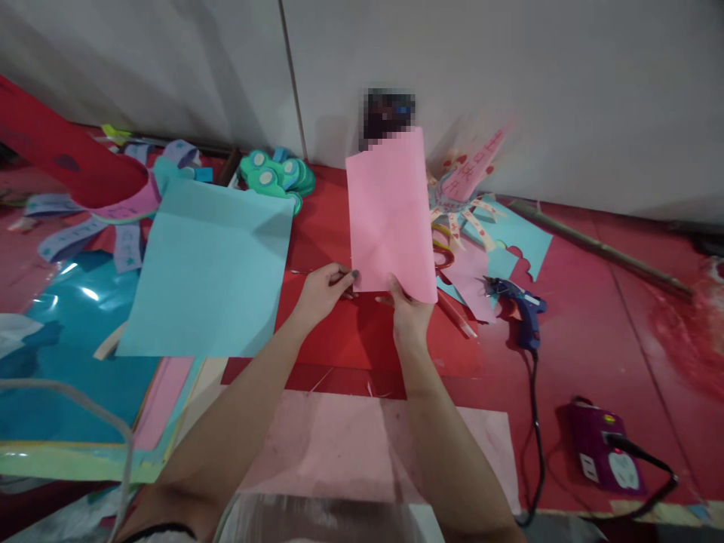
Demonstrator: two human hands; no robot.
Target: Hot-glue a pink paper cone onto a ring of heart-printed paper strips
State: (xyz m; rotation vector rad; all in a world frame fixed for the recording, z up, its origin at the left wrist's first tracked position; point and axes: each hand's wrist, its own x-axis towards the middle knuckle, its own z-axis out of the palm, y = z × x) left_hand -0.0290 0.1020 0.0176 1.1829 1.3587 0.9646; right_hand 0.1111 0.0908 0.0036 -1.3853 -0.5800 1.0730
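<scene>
A pink sheet of paper (pixel 390 215) is raised in front of me, curved along its right side. My right hand (pixel 408 313) grips its bottom edge, with the thumb on the near face. My left hand (pixel 328 292) pinches the sheet at its lower left corner. A thin, dark stick-like item shows just left of that hand; whether the hand touches it I cannot tell. Beneath both hands lies red paper (pixel 345 332). To the left is a large light-blue sheet (pixel 212 271). Scissors (pixel 444 256) lie partly hidden behind the pink sheet's right edge.
A blue glue gun (pixel 526 309) lies at right, its cord running near a purple power socket (pixel 605 445). Green cutouts (pixel 277 177) are stacked at the back. A pink paper cone (pixel 469 173) and a wooden stick (pixel 605 249) are back right. A red paper cone (pixel 79 158) stands left.
</scene>
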